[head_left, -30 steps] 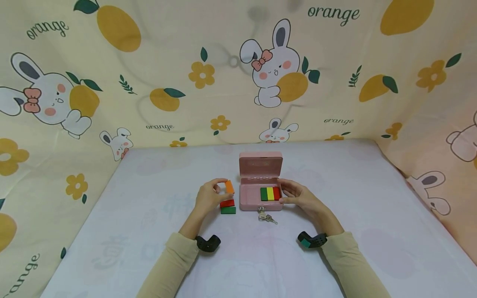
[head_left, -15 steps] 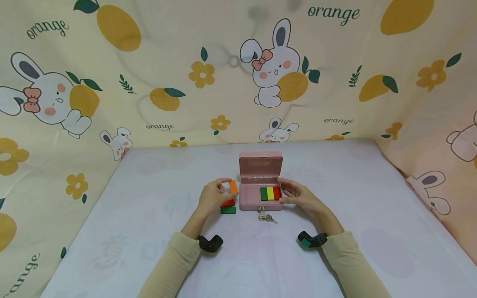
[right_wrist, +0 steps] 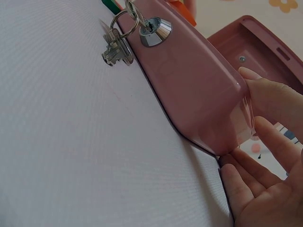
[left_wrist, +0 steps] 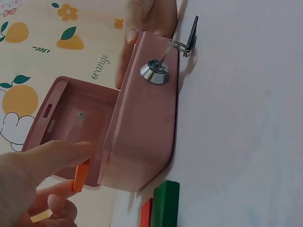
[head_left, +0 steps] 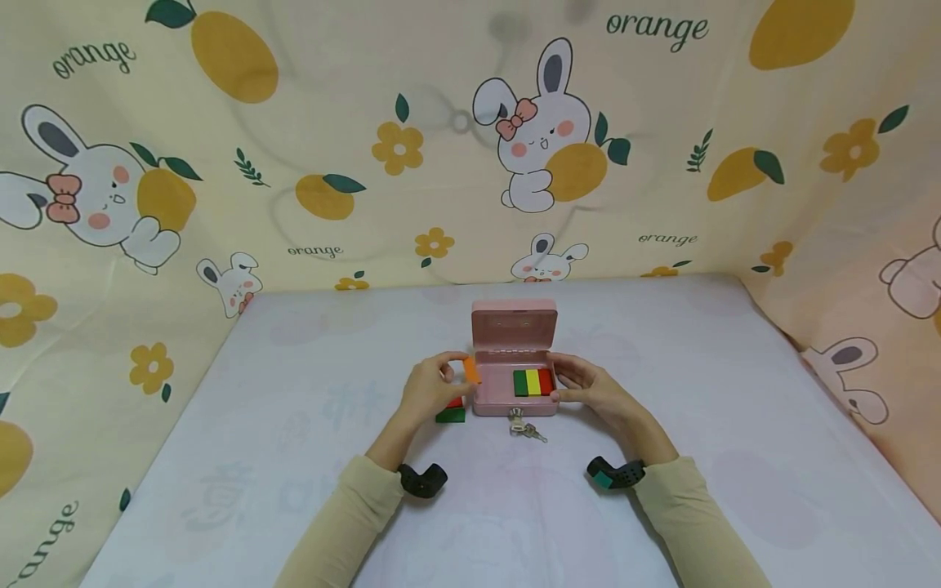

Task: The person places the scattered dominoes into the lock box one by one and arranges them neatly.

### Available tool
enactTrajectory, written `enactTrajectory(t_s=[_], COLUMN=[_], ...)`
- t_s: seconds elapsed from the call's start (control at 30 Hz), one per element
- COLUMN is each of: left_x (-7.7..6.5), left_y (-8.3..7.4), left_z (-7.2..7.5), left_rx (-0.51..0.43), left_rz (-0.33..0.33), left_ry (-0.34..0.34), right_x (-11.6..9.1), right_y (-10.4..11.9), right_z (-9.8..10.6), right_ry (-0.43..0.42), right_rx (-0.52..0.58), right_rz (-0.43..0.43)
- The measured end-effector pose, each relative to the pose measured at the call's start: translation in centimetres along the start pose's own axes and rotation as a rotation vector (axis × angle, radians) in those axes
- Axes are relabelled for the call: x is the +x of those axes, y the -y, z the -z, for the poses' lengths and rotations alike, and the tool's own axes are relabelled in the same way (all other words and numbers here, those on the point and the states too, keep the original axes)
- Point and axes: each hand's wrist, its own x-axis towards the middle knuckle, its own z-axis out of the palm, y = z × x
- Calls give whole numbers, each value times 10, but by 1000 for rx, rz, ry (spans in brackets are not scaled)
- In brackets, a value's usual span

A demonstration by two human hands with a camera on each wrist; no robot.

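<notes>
My left hand (head_left: pixel 429 388) pinches an orange block (head_left: pixel 471 370) between thumb and fingertips at the left edge of an open pink cash box (head_left: pixel 494 407). In the left wrist view the orange block (left_wrist: pixel 81 176) overlaps the raised lid (left_wrist: pixel 78 106). Inside the box, toward its right side, a green block (head_left: pixel 520 383), a yellow block (head_left: pixel 532 383) and a red block (head_left: pixel 546 382) lie side by side. My right hand (head_left: pixel 595 387) holds the box's right end, thumb at the front corner and a finger farther back.
Left of the box, partly behind my left hand, lie another red block (head_left: pixel 455 402) and another green block (head_left: pixel 450 416). Keys (right_wrist: pixel 117 47) on a ring hang from the front lock (right_wrist: pixel 155 31). A patterned cloth (head_left: pixel 353 98) stands behind the white table (head_left: pixel 294 359).
My left hand has moved right with the orange block, from above the loose blocks to the box's left edge. The right hand and the box have stayed in place.
</notes>
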Motion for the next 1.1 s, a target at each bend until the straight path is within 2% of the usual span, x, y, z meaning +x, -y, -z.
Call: enactTrajectory(t_s=[0.33,0.57,0.8,0.93,1.1], left_x=[2,4,4,6,9], left_y=[-2,-1,-3,-4,-6], left_z=[-5,-10,-12,-13,-15], left_rx=[10,17,12,12,18], left_rz=[-56,-102,-164,-180,-166], left_ry=[19,56,56,76,100], right_x=[0,0,-1,-1,0], right_y=[-1,-2,-4,-2,-2], right_z=[1,1,1,1,2], right_ry=[-1,7,21,17,15], right_rx=[-17,-22,-39,-46,-45], right_rz=[-9,-13,6,4,-4])
